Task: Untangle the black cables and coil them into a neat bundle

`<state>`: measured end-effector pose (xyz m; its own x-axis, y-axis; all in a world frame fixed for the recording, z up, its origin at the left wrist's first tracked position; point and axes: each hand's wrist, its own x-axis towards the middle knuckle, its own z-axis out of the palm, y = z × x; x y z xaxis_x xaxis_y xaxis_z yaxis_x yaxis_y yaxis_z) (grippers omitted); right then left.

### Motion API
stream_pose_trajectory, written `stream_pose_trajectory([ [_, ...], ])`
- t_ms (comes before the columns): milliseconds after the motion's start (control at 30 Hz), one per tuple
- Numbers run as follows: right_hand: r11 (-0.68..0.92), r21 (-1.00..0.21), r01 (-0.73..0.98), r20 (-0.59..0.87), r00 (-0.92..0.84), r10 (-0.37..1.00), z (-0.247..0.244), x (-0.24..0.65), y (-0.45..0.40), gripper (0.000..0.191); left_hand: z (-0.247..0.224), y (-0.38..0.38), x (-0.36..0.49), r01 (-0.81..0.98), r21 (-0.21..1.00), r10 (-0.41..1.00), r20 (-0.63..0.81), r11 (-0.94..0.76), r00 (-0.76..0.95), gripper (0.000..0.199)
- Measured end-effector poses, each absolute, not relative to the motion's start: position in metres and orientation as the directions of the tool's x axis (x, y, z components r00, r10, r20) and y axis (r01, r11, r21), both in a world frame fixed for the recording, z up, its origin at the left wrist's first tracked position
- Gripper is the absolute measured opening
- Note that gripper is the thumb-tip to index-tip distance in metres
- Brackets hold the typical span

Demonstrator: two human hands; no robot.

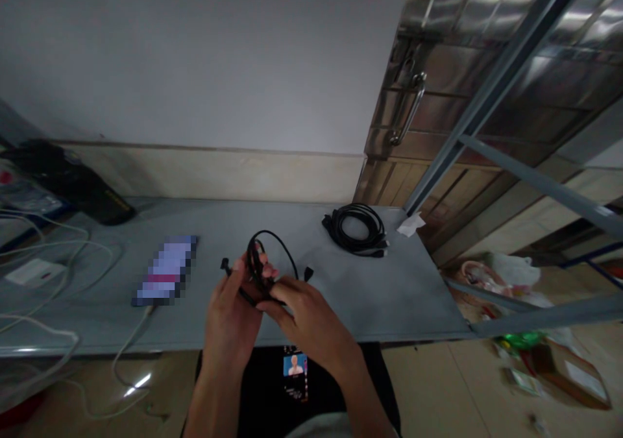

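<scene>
A black cable (pixel 252 256) is gathered in a loose loop between my two hands, above the front part of the grey shelf. My left hand (pixel 236 315) is closed around the loop from the left, and one plug (pixel 225 264) sticks out past its thumb. From the right, my right hand (pixel 309 318) pinches the cable low on the loop. A second connector (pixel 308 273) juts out just above the right knuckles. Farther back on the right lies a coiled bundle of black cables (pixel 357 229), apart from both hands.
The grey shelf (pixel 389 295) has a metal frame post (pixel 467 126) at its right. A phone (pixel 165 270) with a white charging cable, a white adapter (pixel 35 272) and a black bottle (pixel 80 182) are on the left. White crumpled paper (pixel 411 224) lies at the right corner.
</scene>
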<state>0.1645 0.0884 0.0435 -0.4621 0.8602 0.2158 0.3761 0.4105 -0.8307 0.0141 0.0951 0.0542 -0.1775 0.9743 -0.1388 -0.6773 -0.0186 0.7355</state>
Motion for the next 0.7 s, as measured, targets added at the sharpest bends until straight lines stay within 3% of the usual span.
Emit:
stream_pose_trajectory([
  [100,0.422,-0.843,0.333,0.232,-0.483,0.845,0.040,0.161,0.088,0.017,0.062,0.094,0.012,-0.788,0.613,0.986,-0.087,-0.063,-0.146,0.042],
  [167,0.368,-0.867,0.335,0.189,-0.462,0.867,0.038,0.160,0.087,0.028,0.064,0.092,0.008,-0.829,0.556,0.991,-0.070,-0.058,-0.116,0.038],
  [267,0.322,-0.874,0.364,0.141,-0.443,0.885,0.036,0.159,0.088,0.041,0.059,0.091,-0.004,-0.846,0.534,0.992,-0.103,-0.009,-0.076,0.041],
  [333,0.400,-0.835,0.377,0.186,-0.490,0.852,0.035,0.160,0.090,0.038,0.052,0.090,-0.015,-0.838,0.544,0.985,-0.159,0.035,-0.062,0.047],
  [433,0.537,-0.715,0.447,0.230,-0.575,0.785,0.028,0.162,0.095,0.023,0.043,0.093,-0.027,-0.786,0.602,0.968,-0.252,0.141,-0.019,0.044],
  [533,0.608,-0.575,0.548,0.207,-0.621,0.756,0.018,0.164,0.102,0.011,0.034,0.100,-0.027,-0.622,0.757,0.959,-0.281,0.203,-0.029,0.040],
  [700,0.587,-0.492,0.643,0.216,-0.563,0.798,-0.004,0.167,0.112,0.023,0.012,0.116,-0.029,-0.179,0.982,0.947,-0.106,0.053,-0.304,0.044],
])
